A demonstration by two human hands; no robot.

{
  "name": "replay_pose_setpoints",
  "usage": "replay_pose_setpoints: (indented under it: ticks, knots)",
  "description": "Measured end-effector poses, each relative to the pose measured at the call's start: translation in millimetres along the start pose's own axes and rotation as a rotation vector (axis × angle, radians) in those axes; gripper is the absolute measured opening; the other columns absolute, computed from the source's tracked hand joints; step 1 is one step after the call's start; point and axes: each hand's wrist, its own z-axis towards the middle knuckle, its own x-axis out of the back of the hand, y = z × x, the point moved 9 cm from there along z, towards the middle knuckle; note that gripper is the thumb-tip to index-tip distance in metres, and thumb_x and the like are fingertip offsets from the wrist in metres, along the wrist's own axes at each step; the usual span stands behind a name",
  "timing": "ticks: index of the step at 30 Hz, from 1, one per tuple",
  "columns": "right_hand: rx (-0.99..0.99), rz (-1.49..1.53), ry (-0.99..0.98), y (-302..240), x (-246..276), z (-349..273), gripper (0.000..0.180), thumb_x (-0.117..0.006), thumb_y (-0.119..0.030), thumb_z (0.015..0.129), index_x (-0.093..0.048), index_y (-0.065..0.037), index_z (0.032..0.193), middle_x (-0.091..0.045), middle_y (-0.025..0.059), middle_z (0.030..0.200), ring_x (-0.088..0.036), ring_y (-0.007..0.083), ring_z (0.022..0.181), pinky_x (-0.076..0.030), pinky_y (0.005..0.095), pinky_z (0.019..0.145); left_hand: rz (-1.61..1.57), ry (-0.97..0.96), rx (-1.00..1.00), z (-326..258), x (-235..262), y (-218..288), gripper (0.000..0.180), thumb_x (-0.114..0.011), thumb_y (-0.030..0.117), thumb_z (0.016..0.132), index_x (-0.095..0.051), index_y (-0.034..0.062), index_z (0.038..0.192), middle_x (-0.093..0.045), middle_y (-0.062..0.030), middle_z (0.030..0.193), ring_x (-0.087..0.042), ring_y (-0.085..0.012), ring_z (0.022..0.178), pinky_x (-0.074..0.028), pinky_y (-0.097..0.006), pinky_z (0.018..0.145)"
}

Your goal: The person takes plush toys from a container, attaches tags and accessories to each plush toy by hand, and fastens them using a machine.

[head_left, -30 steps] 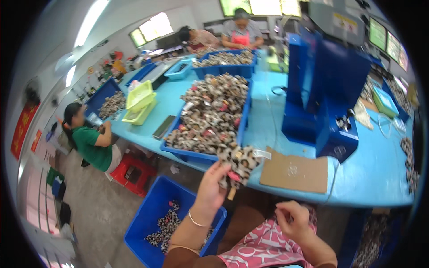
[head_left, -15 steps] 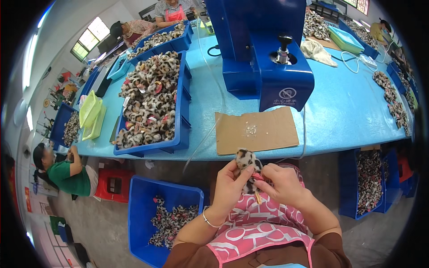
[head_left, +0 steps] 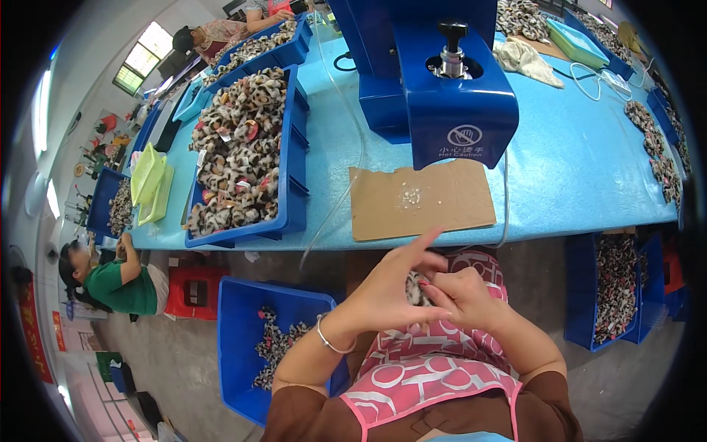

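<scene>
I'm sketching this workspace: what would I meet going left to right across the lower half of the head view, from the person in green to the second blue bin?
Person in green, red stool, first blue bin, left hand, right hand, second blue bin.

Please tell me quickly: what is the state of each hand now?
Left hand: open, thumb and fingers spread around the spotted plush piece; contact unclear.
Right hand: closed, apparently holding that piece.
</scene>
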Motion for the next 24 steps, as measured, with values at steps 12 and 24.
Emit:
replay_pose_setpoints:
  ticks: [12, 24]
  knots:
    - [-0.099, 0.256, 0.139, 9.8, 37.6, -10.9, 0.022, -0.062, -0.008, 0.092, -0.062, -0.002, 0.071, -0.05, 0.011, 0.054, -0.048, 0.0226, 0.043, -0.036, 0.0324, 0.044, -0.583, 0.159, 0.268, -14.1, -34.2, -75.0, 0.022, -0.064, -0.002, 0.083, -0.071, -0.001, 0.103, -0.068, 0.0007, 0.082, -0.06, -0.0053, 0.068, -0.049, -0.021, 0.067]
    - [-0.015, 0.221, 0.025, 7.2, 27.1, -9.9, 0.026, -0.061, -0.006, 0.091, -0.059, -0.002, 0.066, -0.05, 0.0102, 0.053, -0.048, 0.0215, 0.041, -0.034, 0.033, 0.042, -0.394, 0.047, -0.001, -1.0, -17.4, -32.7, 0.029, -0.078, -0.002, 0.075, -0.052, 0.0061, 0.084, -0.057, -0.0052, 0.097, -0.055, -0.0137, 0.088, -0.045, -0.026, 0.079]
